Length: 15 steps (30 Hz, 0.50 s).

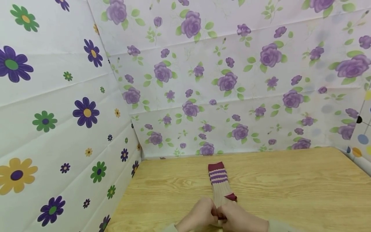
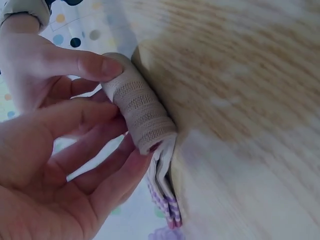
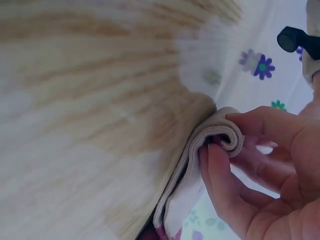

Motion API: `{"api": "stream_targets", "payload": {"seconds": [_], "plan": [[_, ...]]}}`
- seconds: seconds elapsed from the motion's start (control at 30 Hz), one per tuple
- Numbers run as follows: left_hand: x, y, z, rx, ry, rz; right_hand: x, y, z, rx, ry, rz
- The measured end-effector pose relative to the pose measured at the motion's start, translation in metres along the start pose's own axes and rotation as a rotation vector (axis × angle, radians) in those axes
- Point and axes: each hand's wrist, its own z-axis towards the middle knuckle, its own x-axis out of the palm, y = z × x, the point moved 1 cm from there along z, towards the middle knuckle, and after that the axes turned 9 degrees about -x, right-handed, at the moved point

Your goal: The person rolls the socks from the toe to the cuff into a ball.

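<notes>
A pair of beige knit socks [image 1: 218,183] lies stacked on the wooden table, with maroon cuffs and heels and purple stripes. The cuffs point toward the back wall. At the near end the socks form a tight roll [image 2: 142,110], whose spiral of layers shows from the side in the right wrist view. My left hand [image 1: 200,212] pinches one end of this roll between thumb and fingers. Gripping the other end, my right hand [image 1: 242,216] has its thumb and fingers around the roll's edge. Both hands cover most of the roll in the head view.
The wooden table [image 1: 284,180] extends to both sides of the socks. Behind it hangs a cloth wall with purple roses [image 1: 227,82]. A cloth with coloured daisies [image 1: 86,112] borders the left side, and a dotted cloth [image 1: 363,139] the right.
</notes>
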Motion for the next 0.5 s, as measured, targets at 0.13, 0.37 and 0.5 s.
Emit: {"api": "stream_targets", "payload": {"seconds": [0.13, 0.37, 0.5], "plan": [[-0.003, 0.000, 0.001, 0.063, 0.070, 0.077, -0.003, 0.002, 0.001, -0.043, -0.023, -0.008], [-0.003, -0.001, 0.004, 0.089, 0.091, 0.228, -0.009, -0.006, 0.006, 0.053, 0.018, 0.001], [-0.001, 0.000, 0.005, 0.157, 0.091, 0.309, -0.015, -0.010, 0.007, 0.124, 0.038, 0.083]]}}
